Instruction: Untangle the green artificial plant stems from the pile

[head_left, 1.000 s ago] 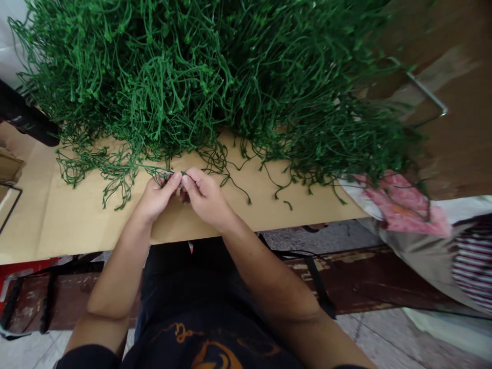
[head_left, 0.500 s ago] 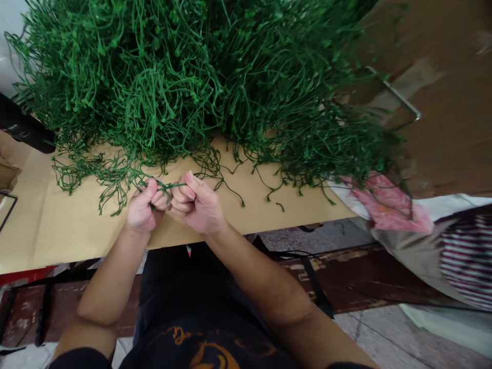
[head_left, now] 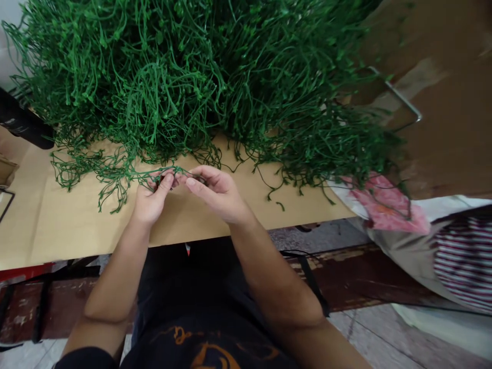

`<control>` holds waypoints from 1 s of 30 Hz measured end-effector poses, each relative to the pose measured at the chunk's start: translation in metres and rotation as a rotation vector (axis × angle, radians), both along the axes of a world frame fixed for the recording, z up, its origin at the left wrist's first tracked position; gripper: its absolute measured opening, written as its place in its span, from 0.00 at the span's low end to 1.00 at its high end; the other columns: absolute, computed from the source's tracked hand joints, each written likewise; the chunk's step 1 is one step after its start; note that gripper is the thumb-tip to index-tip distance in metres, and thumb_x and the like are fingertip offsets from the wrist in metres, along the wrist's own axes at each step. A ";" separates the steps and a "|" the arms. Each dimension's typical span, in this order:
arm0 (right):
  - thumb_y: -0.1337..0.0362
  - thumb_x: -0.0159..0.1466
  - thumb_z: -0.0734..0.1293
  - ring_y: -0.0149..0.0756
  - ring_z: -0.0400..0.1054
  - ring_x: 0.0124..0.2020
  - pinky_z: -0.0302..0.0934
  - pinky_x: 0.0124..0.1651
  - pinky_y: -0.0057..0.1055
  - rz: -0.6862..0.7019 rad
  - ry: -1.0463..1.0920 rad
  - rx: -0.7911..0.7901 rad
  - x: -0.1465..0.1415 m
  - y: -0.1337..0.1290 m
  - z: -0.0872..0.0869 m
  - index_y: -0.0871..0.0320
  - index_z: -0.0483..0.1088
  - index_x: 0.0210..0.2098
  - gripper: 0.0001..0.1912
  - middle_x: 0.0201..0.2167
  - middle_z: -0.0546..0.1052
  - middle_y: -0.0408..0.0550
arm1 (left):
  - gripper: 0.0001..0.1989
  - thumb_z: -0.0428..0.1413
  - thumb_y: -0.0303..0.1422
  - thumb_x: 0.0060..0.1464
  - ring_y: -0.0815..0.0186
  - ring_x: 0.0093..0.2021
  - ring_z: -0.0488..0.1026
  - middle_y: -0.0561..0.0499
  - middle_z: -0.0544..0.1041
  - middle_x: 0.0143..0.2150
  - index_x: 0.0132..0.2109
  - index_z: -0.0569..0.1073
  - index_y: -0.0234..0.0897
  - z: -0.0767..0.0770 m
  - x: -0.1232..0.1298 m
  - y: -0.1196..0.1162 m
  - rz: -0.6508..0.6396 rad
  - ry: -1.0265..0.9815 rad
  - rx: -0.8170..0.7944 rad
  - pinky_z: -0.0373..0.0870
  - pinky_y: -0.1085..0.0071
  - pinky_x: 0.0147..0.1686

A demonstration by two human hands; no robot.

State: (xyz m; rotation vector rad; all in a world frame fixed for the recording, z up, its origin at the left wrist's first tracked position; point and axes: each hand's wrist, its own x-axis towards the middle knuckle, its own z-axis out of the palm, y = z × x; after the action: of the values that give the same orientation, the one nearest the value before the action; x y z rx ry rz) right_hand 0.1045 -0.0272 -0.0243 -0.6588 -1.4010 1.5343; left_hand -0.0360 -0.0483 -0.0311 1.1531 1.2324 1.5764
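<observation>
A large heap of thin green plastic plant stems (head_left: 169, 97) with small forked tips covers the back of the table. Near its front edge, my left hand (head_left: 151, 200) pinches a few green stems (head_left: 175, 170) between thumb and fingers. To its right, my right hand (head_left: 221, 192) has its thumb and index finger around the right end of the same stems. Both hands are just above the table, their fingertips close together. Loose stems (head_left: 113, 189) trail from the heap to the left of my hands.
The table (head_left: 96, 236) has a tan cover. At the left edge lies a black cylinder (head_left: 23, 120). A cardboard box (head_left: 453, 128) with a bent metal rod (head_left: 400, 100) stands on the right. Beside it are a pink patterned cloth (head_left: 392, 210) and a person's striped sleeve (head_left: 465, 261).
My right hand has moved slightly right, and its fingers have gone from a tight fist to a looser, straighter grip. My left fingers have also loosened around the stems.
</observation>
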 end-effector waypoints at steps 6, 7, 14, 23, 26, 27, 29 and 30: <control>0.58 0.57 0.66 0.29 0.62 0.31 0.61 0.35 0.31 -0.349 -0.153 0.129 0.001 -0.005 -0.006 0.57 0.64 0.33 0.10 0.30 0.68 0.44 | 0.16 0.61 0.45 0.43 0.66 0.32 0.76 0.51 0.77 0.29 0.32 0.75 0.36 -0.007 -0.001 0.000 0.029 0.081 0.027 0.72 0.67 0.39; 0.59 0.57 0.66 0.30 0.62 0.33 0.61 0.37 0.32 -0.472 -0.200 0.199 0.001 -0.008 -0.004 0.57 0.65 0.33 0.09 0.32 0.68 0.46 | 0.15 0.61 0.44 0.44 0.67 0.32 0.76 0.51 0.77 0.29 0.32 0.75 0.36 -0.007 -0.002 0.000 0.034 0.089 0.031 0.72 0.67 0.40; 0.63 0.60 0.64 0.31 0.62 0.34 0.60 0.36 0.32 -0.501 -0.323 0.481 -0.005 -0.017 0.003 0.58 0.64 0.35 0.06 0.32 0.67 0.46 | 0.15 0.60 0.45 0.45 0.65 0.41 0.75 0.49 0.78 0.35 0.32 0.77 0.36 -0.007 -0.002 0.000 -0.001 0.176 0.026 0.69 0.67 0.49; 0.67 0.62 0.61 0.31 0.60 0.33 0.60 0.37 0.32 -0.544 -0.361 0.592 -0.010 -0.019 0.002 0.58 0.65 0.31 0.04 0.30 0.63 0.46 | 0.22 0.51 0.51 0.51 0.63 0.43 0.76 0.49 0.80 0.35 0.34 0.77 0.37 -0.002 0.000 -0.002 -0.075 0.033 0.002 0.71 0.67 0.46; 0.68 0.61 0.61 0.34 0.60 0.38 0.60 0.41 0.36 -0.564 -0.364 0.647 -0.013 -0.024 0.002 0.58 0.66 0.31 0.03 0.34 0.63 0.48 | 0.22 0.48 0.51 0.54 0.63 0.45 0.75 0.49 0.80 0.36 0.34 0.76 0.38 -0.004 -0.003 -0.002 -0.027 -0.016 -0.064 0.71 0.67 0.45; 0.68 0.61 0.61 0.35 0.61 0.39 0.60 0.42 0.37 -0.541 -0.343 0.650 -0.014 -0.026 0.002 0.58 0.66 0.31 0.03 0.34 0.63 0.48 | 0.22 0.47 0.50 0.54 0.63 0.45 0.75 0.50 0.80 0.36 0.33 0.76 0.38 -0.005 -0.004 -0.001 -0.014 -0.041 -0.086 0.71 0.67 0.44; 0.69 0.61 0.61 0.34 0.62 0.40 0.61 0.43 0.36 -0.484 -0.288 0.630 -0.018 -0.027 0.000 0.58 0.66 0.31 0.03 0.35 0.65 0.49 | 0.22 0.47 0.50 0.55 0.62 0.46 0.76 0.50 0.80 0.36 0.33 0.76 0.39 -0.006 -0.006 -0.001 0.004 -0.104 -0.121 0.72 0.67 0.43; 0.70 0.61 0.61 0.34 0.62 0.40 0.61 0.43 0.36 -0.459 -0.262 0.610 -0.020 -0.027 0.000 0.58 0.66 0.30 0.03 0.34 0.65 0.49 | 0.21 0.47 0.50 0.55 0.62 0.46 0.76 0.50 0.80 0.35 0.33 0.75 0.39 -0.006 -0.006 -0.001 0.007 -0.133 -0.131 0.72 0.67 0.43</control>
State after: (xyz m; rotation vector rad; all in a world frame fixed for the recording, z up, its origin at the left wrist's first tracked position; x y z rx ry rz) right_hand 0.0842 -0.0543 -0.0247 -0.7410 -1.6611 0.6273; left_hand -0.0425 -0.0491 -0.0370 0.9472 1.2327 1.5279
